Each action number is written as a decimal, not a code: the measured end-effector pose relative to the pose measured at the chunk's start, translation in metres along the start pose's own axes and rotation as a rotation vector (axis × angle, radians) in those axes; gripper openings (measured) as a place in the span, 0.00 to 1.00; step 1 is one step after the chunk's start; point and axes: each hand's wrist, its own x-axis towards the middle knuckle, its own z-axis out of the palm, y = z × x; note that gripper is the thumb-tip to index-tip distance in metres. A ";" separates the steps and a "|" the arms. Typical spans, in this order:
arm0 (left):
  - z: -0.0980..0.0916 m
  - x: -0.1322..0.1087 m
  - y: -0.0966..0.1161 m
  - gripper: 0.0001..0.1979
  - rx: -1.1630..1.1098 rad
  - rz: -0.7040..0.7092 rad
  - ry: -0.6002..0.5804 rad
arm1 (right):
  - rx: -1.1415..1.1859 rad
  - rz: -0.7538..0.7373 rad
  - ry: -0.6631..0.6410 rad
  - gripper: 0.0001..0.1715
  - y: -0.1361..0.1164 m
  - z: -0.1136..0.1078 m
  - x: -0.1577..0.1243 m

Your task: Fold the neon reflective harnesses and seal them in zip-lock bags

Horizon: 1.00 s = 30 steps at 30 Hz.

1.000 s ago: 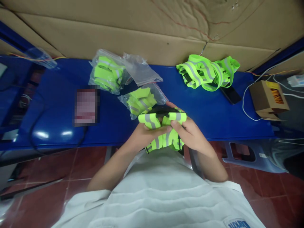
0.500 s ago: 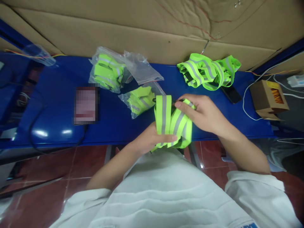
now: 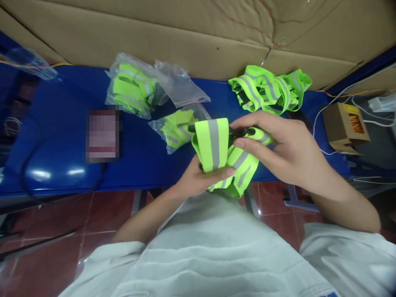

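A folded neon-yellow reflective strap [image 3: 213, 142] with a grey stripe is held in front of my body, above the table's near edge. My left hand [image 3: 198, 177] grips its lower folds, the thumb pressed across the front. At the upper right, my right hand [image 3: 278, 144] pinches a black part and a rolled section of the strap between thumb and fingers. Just behind lies a small clear bag [image 3: 177, 128] with folded neon strap inside. To its left sits a larger clear bag [image 3: 133, 90], also filled with neon strap.
The blue table [image 3: 62, 123] carries a loose pile of neon straps [image 3: 269, 88] at back right and a flat zip bag [image 3: 181, 84]. A cardboard box [image 3: 345, 126] and white cable are on the right. A blurred-out rectangular object [image 3: 102, 135] lies left.
My right hand has come closer to me and shifted right, still pinching the strap. The folded strap has tilted, its front loop now wider to view. The camera view has shifted slightly.
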 end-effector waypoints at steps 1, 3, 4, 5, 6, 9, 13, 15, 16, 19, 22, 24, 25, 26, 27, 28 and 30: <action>0.003 0.000 0.001 0.17 0.014 0.032 0.018 | 0.038 0.007 0.008 0.17 -0.001 0.000 0.000; 0.010 -0.001 0.002 0.15 0.058 0.075 0.053 | 0.132 0.027 0.027 0.20 -0.002 0.002 0.000; 0.013 -0.001 0.001 0.16 0.073 0.080 0.065 | 0.176 0.037 0.033 0.21 -0.001 0.004 0.000; 0.016 -0.002 0.000 0.17 0.079 0.072 0.073 | 0.208 0.052 0.036 0.21 0.000 0.007 0.000; 0.018 -0.003 -0.001 0.18 0.076 0.051 0.081 | 0.226 0.073 0.034 0.19 0.001 0.009 0.000; 0.021 -0.006 -0.005 0.19 0.053 -0.016 0.133 | 0.233 0.136 0.009 0.17 0.003 0.015 -0.001; 0.015 -0.008 -0.005 0.20 0.018 -0.039 0.214 | 0.306 0.178 0.026 0.33 0.010 0.021 -0.005; 0.010 -0.009 -0.002 0.21 -0.010 -0.039 0.229 | 0.388 0.236 -0.030 0.30 0.017 0.024 -0.009; 0.008 -0.009 0.000 0.21 -0.013 -0.047 0.223 | 0.417 0.272 -0.077 0.26 0.021 0.026 -0.012; 0.001 -0.010 0.002 0.19 0.033 -0.088 0.231 | 0.434 0.350 -0.149 0.28 0.029 0.030 -0.020; -0.003 -0.011 0.000 0.18 0.004 -0.108 0.254 | 0.511 0.381 -0.111 0.23 0.032 0.031 -0.027; -0.004 -0.011 -0.001 0.18 -0.096 -0.121 0.223 | 0.601 0.384 -0.076 0.18 0.032 0.032 -0.029; -0.004 -0.011 -0.001 0.18 -0.154 -0.132 0.198 | 0.624 0.383 -0.041 0.19 0.032 0.033 -0.031; -0.003 -0.011 -0.001 0.18 -0.204 -0.151 0.169 | 0.624 0.383 0.007 0.21 0.032 0.035 -0.032; -0.001 -0.010 0.000 0.18 -0.242 -0.177 0.140 | 0.603 0.387 0.066 0.23 0.032 0.038 -0.033; 0.001 -0.010 0.000 0.19 -0.267 -0.208 0.115 | 0.573 0.399 0.125 0.24 0.032 0.043 -0.034; 0.006 -0.009 0.000 0.22 -0.277 -0.250 0.110 | 0.560 0.418 0.201 0.26 0.031 0.054 -0.037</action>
